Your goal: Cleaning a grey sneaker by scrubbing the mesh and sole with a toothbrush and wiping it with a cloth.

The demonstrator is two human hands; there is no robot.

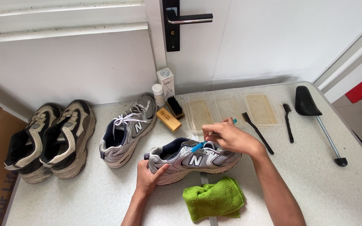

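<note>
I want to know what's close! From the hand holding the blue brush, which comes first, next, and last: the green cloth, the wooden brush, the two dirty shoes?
From the right hand:
1. Green cloth, just below it.
2. Wooden brush, up-left by the wall.
3. Two dirty shoes, far left.

Green cloth (213,199), worn dark pair of shoes (49,140), wooden brush (169,116), black shoe tree (311,109), two slim black brushes (256,132).

On the tabletop (315,184), a sneaker (193,161) lies at the middle near the front edge, a folded cloth (213,199) before it. Its mate (127,130) stands behind and to the left, and a worn pair (51,140) sits at the left edge. Three trays (229,109) line the back edge, with two brushes (273,125) and a shoe tree (319,123) toward the right edge.
</note>
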